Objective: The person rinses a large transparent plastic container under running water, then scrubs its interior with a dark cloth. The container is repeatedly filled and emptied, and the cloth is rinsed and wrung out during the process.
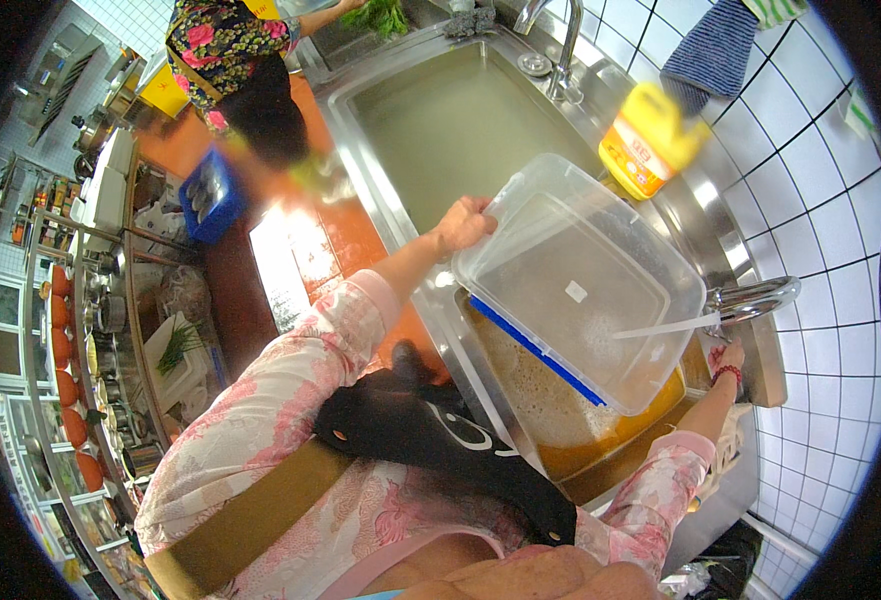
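My left hand [470, 223] grips one rim of a clear plastic storage box [635, 296], which is tilted over the near sink basin. A blue clip strip [534, 352] runs along the box's near side. From a chrome faucet [763, 296] at the right, a stream of water [665, 328] falls into the box. My right hand [724, 358], with a red bead bracelet at its wrist, reaches to the base of that faucet; its fingers are too small to make out. Below the box, foamy brownish water [553, 420] stands in the basin.
Cloudy water [463, 120] fills the far basin, beside a second faucet [566, 60]. A yellow jug [646, 142] stands on the sink's back ledge. Another person [238, 67] works at the far left. On the orange floor is a blue crate [207, 196]; shelving [129, 300] lines the left.
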The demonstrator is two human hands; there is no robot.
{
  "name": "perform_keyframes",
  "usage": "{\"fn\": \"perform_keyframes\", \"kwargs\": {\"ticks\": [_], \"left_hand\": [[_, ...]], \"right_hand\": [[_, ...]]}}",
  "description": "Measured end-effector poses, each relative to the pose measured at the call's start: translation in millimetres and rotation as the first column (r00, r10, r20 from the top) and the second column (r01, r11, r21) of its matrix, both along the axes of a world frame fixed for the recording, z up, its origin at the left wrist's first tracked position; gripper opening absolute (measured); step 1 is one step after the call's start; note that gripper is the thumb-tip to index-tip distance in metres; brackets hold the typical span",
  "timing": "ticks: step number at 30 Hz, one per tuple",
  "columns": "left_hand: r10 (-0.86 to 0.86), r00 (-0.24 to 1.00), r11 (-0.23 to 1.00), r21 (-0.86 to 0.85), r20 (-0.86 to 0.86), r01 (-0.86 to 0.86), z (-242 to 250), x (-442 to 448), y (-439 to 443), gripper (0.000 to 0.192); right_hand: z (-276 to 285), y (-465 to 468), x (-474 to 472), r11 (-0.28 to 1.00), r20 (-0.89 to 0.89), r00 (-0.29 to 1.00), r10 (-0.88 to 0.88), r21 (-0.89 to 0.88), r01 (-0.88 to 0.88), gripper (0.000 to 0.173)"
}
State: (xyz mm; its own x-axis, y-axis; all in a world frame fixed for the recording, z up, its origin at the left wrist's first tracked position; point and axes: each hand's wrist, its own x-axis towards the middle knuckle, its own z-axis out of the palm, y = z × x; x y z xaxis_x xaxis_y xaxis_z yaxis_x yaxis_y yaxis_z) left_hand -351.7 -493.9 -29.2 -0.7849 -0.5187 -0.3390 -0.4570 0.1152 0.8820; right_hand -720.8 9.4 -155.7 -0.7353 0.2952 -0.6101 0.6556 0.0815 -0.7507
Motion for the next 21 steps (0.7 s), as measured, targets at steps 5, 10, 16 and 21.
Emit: {"fn": "perform_keyframes", "kwargs": {"ticks": [5,10,16,21], "left_hand": [[-0.092,0.993,0.978,-0.196,-0.070,0.077,-32.2,0.2,-14.5,0.028],[-0.185,0.969,0.982,-0.068,-0.165,0.176,-60.4,4.9,-31.5,0.042],[-0.139,0.980,0.988,0.042,-0.144,0.146,-66.0,1.2,-37.2,0.044],[-0.208,0.978,0.966,-0.159,-0.023,0.202,-49.5,-3.0,-26.3,0.046]], "right_hand": [[3.3,-3.3,4.7,0.999,-0.059,0.997,0.048,-0.010,-0.049,0.029],[21.6,-27.6,51.0,0.975,-0.095,0.982,0.163,-0.135,-0.175,0.048],[62.3,-68.7,170.7,0.874,-0.221,0.873,0.436,-0.127,-0.469,0.052],[84.5,-92.3,248.3,0.919,-0.341,0.898,0.278,-0.179,-0.352,0.045]]}}
